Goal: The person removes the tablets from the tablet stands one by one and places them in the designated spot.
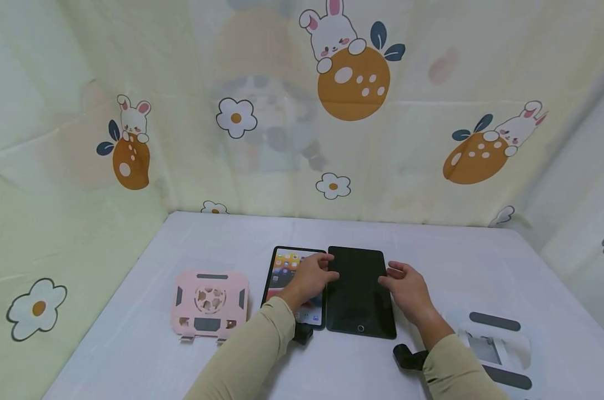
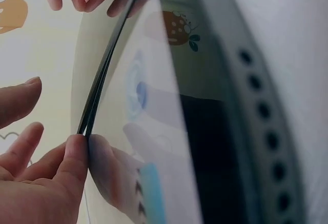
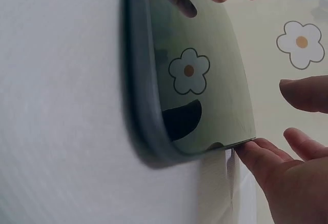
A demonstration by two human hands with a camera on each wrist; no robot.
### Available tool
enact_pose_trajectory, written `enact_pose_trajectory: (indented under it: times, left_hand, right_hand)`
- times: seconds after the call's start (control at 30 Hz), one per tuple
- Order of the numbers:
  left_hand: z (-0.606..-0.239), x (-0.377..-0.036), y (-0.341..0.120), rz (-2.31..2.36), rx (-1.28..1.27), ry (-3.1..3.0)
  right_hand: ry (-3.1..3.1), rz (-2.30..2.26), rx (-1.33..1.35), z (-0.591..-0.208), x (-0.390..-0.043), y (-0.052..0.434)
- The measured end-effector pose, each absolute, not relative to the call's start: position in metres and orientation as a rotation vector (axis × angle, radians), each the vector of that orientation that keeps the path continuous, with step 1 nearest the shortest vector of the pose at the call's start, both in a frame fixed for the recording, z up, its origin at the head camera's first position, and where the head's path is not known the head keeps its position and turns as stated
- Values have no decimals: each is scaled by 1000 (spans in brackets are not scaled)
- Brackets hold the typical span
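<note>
Two tablets lie side by side on the white table. The left tablet [image 1: 286,266] has a lit screen with app icons; the right tablet [image 1: 359,300] has a dark screen with a round button at its near end. My left hand [image 1: 309,280] reaches over the lit tablet, and its fingertips [image 2: 77,149] touch the seam between the two tablets, thumb held apart. At the dark tablet's right edge is my right hand [image 1: 408,291]. Its fingertips [image 3: 248,152] touch that edge, while the thumb stands off. The dark screen [image 3: 225,80] mirrors a printed flower and a hand.
A pink stand [image 1: 219,294] with a round cut-out lies left of the tablets. On the right, a whitish stand [image 1: 522,353] with grey pads is partly covered by the right sleeve [image 1: 457,366]. A patterned curtain [image 1: 276,189] hangs behind the table [image 1: 221,236].
</note>
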State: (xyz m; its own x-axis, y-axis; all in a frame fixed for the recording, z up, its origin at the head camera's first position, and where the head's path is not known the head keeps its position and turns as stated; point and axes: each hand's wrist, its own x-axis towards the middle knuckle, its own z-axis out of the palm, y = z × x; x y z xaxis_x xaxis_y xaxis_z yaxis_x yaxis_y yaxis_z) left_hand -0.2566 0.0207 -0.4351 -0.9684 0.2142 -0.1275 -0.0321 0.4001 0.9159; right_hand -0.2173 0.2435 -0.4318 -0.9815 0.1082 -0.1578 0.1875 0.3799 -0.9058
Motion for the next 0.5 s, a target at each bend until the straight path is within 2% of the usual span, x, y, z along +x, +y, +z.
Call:
enact_pose_trajectory:
  times: [0.5]
  left_hand:
    - [-435, -255, 20, 1564, 172, 2433]
  right_hand:
    - [2592, -1675, 266, -433, -214, 239]
